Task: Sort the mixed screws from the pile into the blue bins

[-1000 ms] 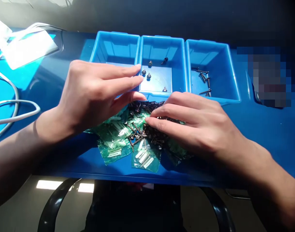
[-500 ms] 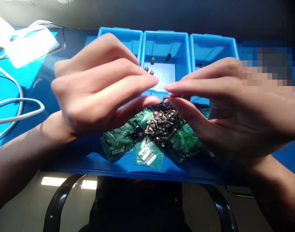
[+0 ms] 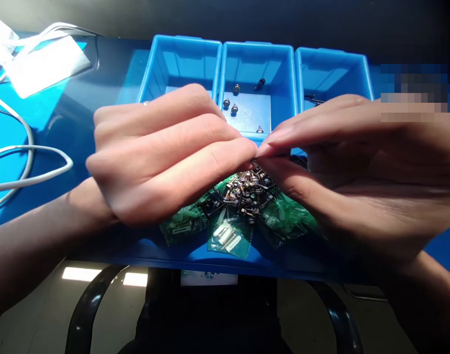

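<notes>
My left hand (image 3: 173, 152) is closed in a pinch, and its fingertips meet those of my right hand above the pile of screws (image 3: 247, 191). What the left fingertips hold is hidden. My right hand (image 3: 343, 172) pinches a thin dark screw (image 3: 280, 156) between thumb and fingers, mostly covered by them. Below lie loose bronze and black screws, heaped on green plastic bags. One bag (image 3: 230, 238) in front shows white wall plugs and screws through its clear side.
Three blue bins stand behind: the left bin (image 3: 188, 38), the middle bin (image 3: 259, 45) with several hex-head screws, and the right bin (image 3: 333, 51) with dark screws. A white cable (image 3: 29, 147) and white object (image 3: 47, 64) lie left. The blue table's front edge (image 3: 225, 265) is near.
My left hand has moved right and down, and its fingertips now meet my right hand's. Another screw shows in the middle bin. A bright screen has appeared below the table edge.
</notes>
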`<state>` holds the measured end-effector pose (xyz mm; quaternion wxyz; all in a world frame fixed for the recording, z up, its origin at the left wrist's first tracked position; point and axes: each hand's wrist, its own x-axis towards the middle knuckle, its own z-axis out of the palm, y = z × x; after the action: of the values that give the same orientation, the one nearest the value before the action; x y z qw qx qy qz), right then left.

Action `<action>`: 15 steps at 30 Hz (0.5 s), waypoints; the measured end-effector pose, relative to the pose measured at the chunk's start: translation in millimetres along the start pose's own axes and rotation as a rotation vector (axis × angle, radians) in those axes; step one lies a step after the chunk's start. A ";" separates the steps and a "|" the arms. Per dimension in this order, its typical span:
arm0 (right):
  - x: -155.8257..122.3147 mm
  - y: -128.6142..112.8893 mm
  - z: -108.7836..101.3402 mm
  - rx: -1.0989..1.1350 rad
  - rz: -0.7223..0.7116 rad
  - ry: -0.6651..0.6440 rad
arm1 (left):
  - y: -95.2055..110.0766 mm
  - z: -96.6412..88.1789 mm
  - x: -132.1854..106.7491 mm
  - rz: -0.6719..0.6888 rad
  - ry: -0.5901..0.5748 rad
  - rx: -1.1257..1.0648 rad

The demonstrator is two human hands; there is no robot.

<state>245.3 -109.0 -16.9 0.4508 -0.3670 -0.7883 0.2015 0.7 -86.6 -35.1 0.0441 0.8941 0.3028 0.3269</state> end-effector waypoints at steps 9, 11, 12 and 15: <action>-3.8 7.0 1.6 -0.001 -0.035 0.024 | -12.0 -5.7 15.2 0.275 0.019 0.174; -5.3 5.8 -0.2 0.019 0.015 0.062 | -12.1 -5.1 19.4 0.280 0.037 0.138; -5.8 4.6 -0.7 0.033 0.051 0.078 | -12.0 -4.7 20.6 0.286 0.036 0.128; -6.2 0.1 -1.2 0.074 0.113 0.081 | -11.7 -4.8 20.7 0.331 0.041 0.165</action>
<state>248.4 -113.6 -19.8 0.4836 -0.4018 -0.7395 0.2403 4.3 -65.8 -23.0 -0.0901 0.9255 0.1782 0.3218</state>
